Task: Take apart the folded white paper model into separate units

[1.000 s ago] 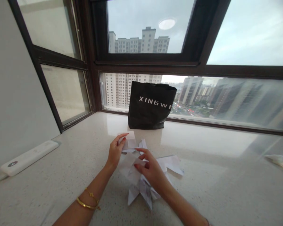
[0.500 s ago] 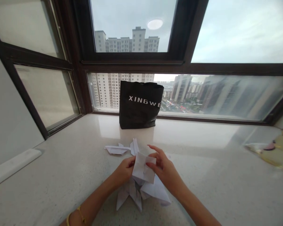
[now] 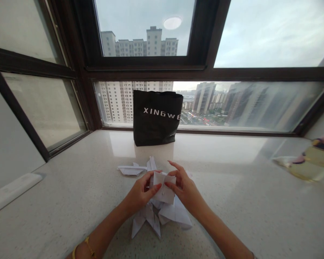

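Between my two hands is a folded white paper [image 3: 166, 197], roughly square, with a slit or crease down its middle. My left hand [image 3: 140, 190] grips its left side, thumb on the front face and fingers behind. My right hand [image 3: 185, 187] pinches the right side, thumb on the front and index finger lifted away. Below lie more folded paper pieces [image 3: 175, 215], one with pointed legs [image 3: 145, 221]. A folded paper boat-like shape [image 3: 131, 169] and an upright paper strip [image 3: 151, 164] lie just beyond my hands.
On the pale speckled sill [image 3: 232, 201] a black bag [image 3: 156, 122] with white lettering stands against the window. A white bar-shaped object [image 3: 16, 192] lies at left. A yellowish plush-looking object [image 3: 310, 162] sits at right.
My left thumb has come round onto the front of the paper, close to the right thumb. The paper has shifted slightly. The whole view has moved a little.
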Demonstrator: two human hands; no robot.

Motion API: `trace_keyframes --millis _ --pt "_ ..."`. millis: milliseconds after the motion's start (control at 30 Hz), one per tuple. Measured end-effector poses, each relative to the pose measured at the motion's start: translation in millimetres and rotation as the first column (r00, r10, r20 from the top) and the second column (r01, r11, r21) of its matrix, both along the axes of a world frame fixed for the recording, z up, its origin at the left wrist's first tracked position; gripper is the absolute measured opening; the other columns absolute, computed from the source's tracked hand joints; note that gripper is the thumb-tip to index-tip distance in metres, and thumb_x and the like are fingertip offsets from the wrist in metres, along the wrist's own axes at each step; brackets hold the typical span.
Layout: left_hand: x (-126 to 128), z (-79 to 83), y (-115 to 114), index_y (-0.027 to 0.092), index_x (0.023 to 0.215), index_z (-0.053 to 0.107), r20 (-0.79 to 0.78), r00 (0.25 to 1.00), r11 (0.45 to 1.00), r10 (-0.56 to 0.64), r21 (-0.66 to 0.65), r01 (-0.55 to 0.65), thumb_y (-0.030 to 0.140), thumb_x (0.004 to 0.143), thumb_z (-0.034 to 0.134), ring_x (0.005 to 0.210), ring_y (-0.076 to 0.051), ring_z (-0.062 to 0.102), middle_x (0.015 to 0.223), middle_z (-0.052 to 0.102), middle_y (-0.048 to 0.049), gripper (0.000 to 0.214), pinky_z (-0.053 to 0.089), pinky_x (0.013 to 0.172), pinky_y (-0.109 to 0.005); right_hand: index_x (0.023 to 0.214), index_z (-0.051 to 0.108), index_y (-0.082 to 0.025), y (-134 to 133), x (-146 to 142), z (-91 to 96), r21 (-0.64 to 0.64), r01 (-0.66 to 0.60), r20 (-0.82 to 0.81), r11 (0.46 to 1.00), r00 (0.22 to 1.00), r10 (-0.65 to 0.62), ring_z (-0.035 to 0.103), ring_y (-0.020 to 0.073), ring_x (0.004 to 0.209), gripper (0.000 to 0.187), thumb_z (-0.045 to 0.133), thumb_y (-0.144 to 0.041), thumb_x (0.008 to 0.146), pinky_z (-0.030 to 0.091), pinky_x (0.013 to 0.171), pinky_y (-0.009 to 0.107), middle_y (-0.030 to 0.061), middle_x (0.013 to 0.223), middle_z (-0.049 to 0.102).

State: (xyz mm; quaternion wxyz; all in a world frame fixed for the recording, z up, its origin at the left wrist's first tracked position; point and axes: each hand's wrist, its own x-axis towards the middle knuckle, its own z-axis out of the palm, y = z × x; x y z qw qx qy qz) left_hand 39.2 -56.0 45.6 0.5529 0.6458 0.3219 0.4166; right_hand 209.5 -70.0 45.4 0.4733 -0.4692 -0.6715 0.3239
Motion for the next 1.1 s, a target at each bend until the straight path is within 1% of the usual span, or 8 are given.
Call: trace_keyframes --millis 267,433,567,667,767,867,967,1100 --pt "0.8 -3.6 -0.3 0.020 0.121 0.045 0.007 1.000 1.000 -0.021 0.021 0.021 0.033 0.075 0.057 0.088 -0.019 0.058 0.103 0.059 -0.0102 0.050 0.046 0.077 -0.031 0.124 0.031 -0.025 0.3 -0.6 -0.6 0.057 0.066 0.051 0.996 0.996 -0.069 0.052 0.0088 0.058 0.052 0.050 -0.022 0.076 0.045 0.057 0.024 0.0003 0.086 0.056" --pt "1.1 -5.8 0.7 0.027 0.133 0.023 0.073 0.996 0.998 -0.054 0.020 0.053 0.028 0.076 0.056 0.081 -0.016 0.059 0.100 0.058 -0.0081 0.066 0.047 0.075 -0.031 0.121 0.036 -0.024 1.5 -1.0 -3.3 0.146 0.190 0.036 0.971 0.980 -0.197 0.046 0.0080 0.054 0.052 0.055 -0.028 0.073 0.044 0.054 0.024 0.0023 0.092 0.055" --pt "0.9 -8.7 2.6 0.026 0.124 0.032 0.101 0.994 0.999 -0.047 0.021 0.045 0.029 0.077 0.055 0.080 -0.016 0.059 0.100 0.058 -0.0080 0.053 0.047 0.073 -0.029 0.114 0.045 -0.021 4.3 1.0 -6.8 0.179 0.311 -0.003 0.933 0.949 -0.316 0.045 0.0096 0.056 0.049 0.059 -0.038 0.070 0.043 0.054 0.026 0.0044 0.092 0.054" --pt "-0.1 -9.4 5.1 0.023 0.112 0.042 0.096 0.995 1.000 0.005 0.022 -0.007 0.033 0.076 0.055 0.076 -0.015 0.058 0.093 0.059 -0.0059 0.039 0.047 0.067 -0.026 0.108 0.050 -0.019 6.5 0.9 -8.8 0.077 0.286 -0.060 0.955 0.958 -0.282 0.051 0.0125 0.062 0.051 0.061 -0.045 0.067 0.044 0.056 0.027 0.0053 0.090 0.057" --pt "-0.6 -8.2 6.3 0.023 0.105 0.046 0.088 0.996 0.999 0.027 0.017 -0.028 0.036 0.075 0.056 0.071 -0.014 0.058 0.089 0.059 -0.0047 0.034 0.046 0.063 -0.025 0.094 0.057 -0.017 8.0 -1.5 -9.7 -0.087 0.125 -0.168 0.988 0.976 -0.138 0.056 0.0152 0.066 0.044 0.062 -0.049 0.064 0.045 0.059 0.028 0.0043 0.080 0.061" --pt "0.1 -7.5 5.8 0.023 0.106 0.044 0.092 0.996 1.000 0.008 0.009 -0.009 0.037 0.075 0.056 0.069 -0.014 0.057 0.088 0.059 -0.0039 0.036 0.046 0.062 -0.025 0.073 0.060 -0.017 8.3 -4.0 -8.9 -0.193 -0.015 -0.318 0.981 0.947 -0.049 0.056 0.0138 0.059 0.037 0.063 -0.052 0.062 0.043 0.056 0.027 0.0010 0.064 0.061" --pt "0.6 -8.7 5.1 0.023 0.106 0.044 0.082 0.997 1.000 -0.015 0.018 0.014 0.036 0.076 0.055 0.069 -0.013 0.057 0.085 0.058 -0.0031 0.035 0.045 0.061 -0.024 0.060 0.057 -0.016 7.9 -5.0 -7.2 -0.231 -0.006 -0.370 0.973 0.925 -0.082 0.049 0.0101 0.048 0.037 0.066 -0.053 0.058 0.038 0.048 0.023 -0.0024 0.051 0.056" --pt "0.3 -11.8 5.6 0.022 0.107 0.045 0.023 1.000 0.997 -0.014 0.079 0.012 0.038 0.078 0.052 0.065 -0.011 0.054 0.082 0.057 -0.0024 0.033 0.042 0.057 -0.021 0.055 0.055 -0.016 8.1 -4.7 -7.9 -0.244 0.036 -0.365 0.969 0.922 -0.126 0.043 0.0079 0.044 0.040 0.067 -0.054 0.055 0.031 0.043 0.021 -0.0039 0.047 0.051"
